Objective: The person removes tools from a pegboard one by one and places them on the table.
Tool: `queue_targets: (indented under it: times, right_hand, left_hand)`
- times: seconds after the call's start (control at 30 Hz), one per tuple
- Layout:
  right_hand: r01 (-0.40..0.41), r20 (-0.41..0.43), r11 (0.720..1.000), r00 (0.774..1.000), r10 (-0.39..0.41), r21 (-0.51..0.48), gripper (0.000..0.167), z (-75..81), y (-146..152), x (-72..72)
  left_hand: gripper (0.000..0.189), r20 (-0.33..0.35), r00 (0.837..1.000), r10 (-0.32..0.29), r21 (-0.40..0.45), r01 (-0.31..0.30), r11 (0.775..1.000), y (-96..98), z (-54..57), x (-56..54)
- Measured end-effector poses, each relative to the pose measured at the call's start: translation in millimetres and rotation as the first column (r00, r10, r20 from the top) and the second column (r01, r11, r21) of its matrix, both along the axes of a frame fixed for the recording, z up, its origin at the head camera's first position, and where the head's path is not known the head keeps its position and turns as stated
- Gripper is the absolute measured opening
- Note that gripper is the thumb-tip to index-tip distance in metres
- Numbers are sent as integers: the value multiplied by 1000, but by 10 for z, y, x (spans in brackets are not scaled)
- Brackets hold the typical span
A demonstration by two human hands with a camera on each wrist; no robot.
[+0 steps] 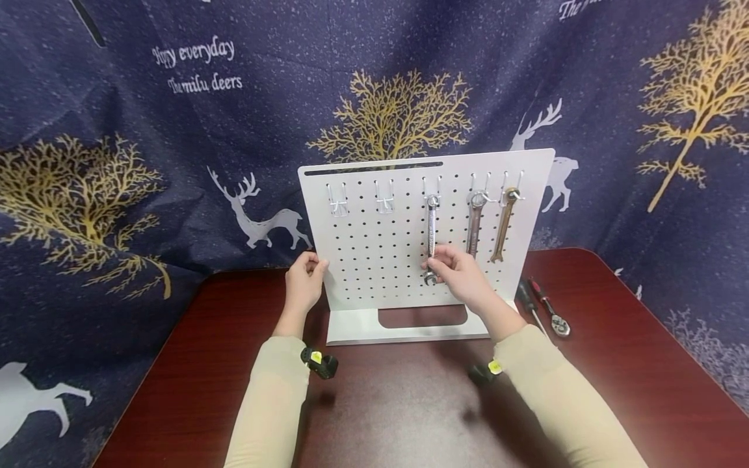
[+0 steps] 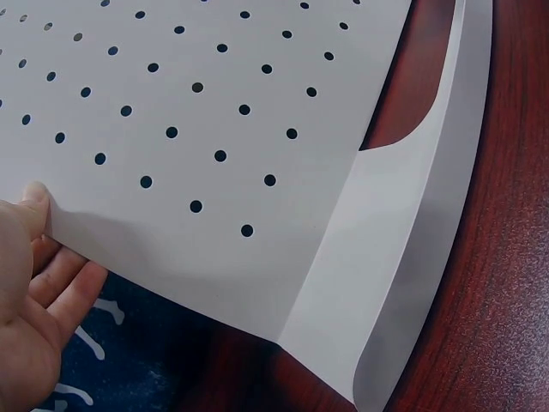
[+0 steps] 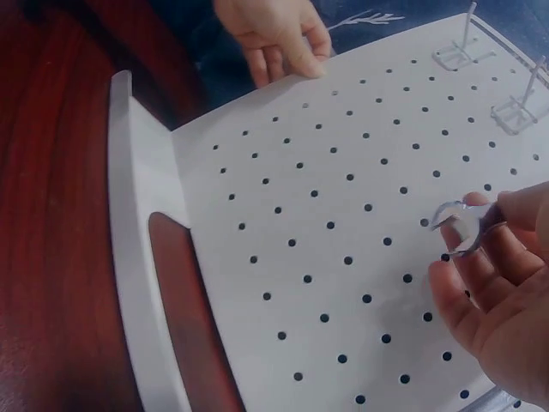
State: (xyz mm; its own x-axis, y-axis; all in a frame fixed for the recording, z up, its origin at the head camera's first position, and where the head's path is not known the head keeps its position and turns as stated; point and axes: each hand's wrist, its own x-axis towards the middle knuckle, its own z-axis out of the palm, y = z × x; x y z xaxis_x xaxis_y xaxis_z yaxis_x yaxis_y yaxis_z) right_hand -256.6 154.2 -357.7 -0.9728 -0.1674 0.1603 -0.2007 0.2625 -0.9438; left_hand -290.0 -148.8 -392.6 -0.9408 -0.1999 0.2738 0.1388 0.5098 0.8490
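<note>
A white pegboard [image 1: 374, 273] stands upright on the dark red table. My left hand [image 1: 305, 281] pinches its left edge, thumb on the front and fingers behind, as the left wrist view shows. With thumb and fingers my right hand [image 1: 459, 273] grips the lower part of a shiny combination wrench [image 1: 432, 224]. The ring end of that wrench is at the middle hook; its open end [image 3: 463, 225] points down beyond my fingers. To its right hang two more wrenches, a grey one [image 1: 475, 224] and a brownish one [image 1: 504, 227].
Two hooks [image 1: 337, 200] on the board's left side bear nothing. On the table right of the board lie a ratchet [image 1: 558, 324] with a red-marked handle and a screwdriver [image 1: 526, 299], partly hidden by my right arm. A patterned blue curtain [image 1: 269, 130] hangs behind.
</note>
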Motion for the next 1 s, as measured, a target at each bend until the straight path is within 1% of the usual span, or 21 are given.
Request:
queue_targets:
  times: [0.07, 0.17, 0.23, 0.3, 0.37, 0.57, 0.63, 0.7, 0.77, 0.83, 0.93, 1.0]
  right_hand:
    - [-15, -6, 1000, 1000, 15, -7, 30, -10, 5, 24]
    - [-69, -8, 996, 998, 68, -52, 34, -12, -2, 47]
    - [-106, 9, 989, 994, 107, -105, 33, -5, -17, 56]
    - [-140, 26, 977, 989, 146, -159, 34, -4, -28, 64]
    - [-156, 47, 965, 984, 169, -209, 35, -8, -33, 66]
    - [-203, 110, 913, 961, 256, -354, 42, -11, -14, 108]
    - [-214, 123, 899, 952, 279, -383, 45, 9, -10, 139]
    - [-221, 126, 893, 949, 290, -392, 46, 23, -6, 162]
    - [-218, 115, 907, 954, 276, -360, 45, 34, -1, 186]
    - [-211, 94, 929, 964, 250, -304, 43, 37, 13, 212]
    - [-182, 47, 966, 980, 194, -185, 40, 29, 46, 252]
    - [-162, 14, 981, 986, 165, -109, 38, 20, 74, 276]
  left_hand:
    - [18, -6, 1000, -1, 2, 1, 1000, -1, 4, 2]
    - [18, -14, 1000, -1, 2, 1, 1000, -4, 7, 5]
    - [18, -15, 1000, -2, 3, 2, 1000, -5, 4, 0]
    - [18, -14, 1000, -1, 1, 1, 1000, -6, -3, -6]
    - [19, -14, 1000, -3, 2, 4, 1000, -7, -11, -11]
    - [18, -10, 1000, -9, 6, 9, 1000, -6, -15, -2]
    - [18, -9, 1000, -6, 6, 6, 1000, -4, -12, -2]
    - [18, -7, 1000, -2, 8, 2, 1000, -2, -10, 0]
    - [18, -5, 1000, 0, 8, 0, 1000, 0, -9, 2]
    - [18, -2, 1000, 1, 6, -1, 1000, 2, -9, 6]
    - [18, -2, 1000, 0, 6, 0, 1000, 5, -7, 9]
    - [18, -4, 1000, 2, 3, -2, 1000, 5, -5, 7]
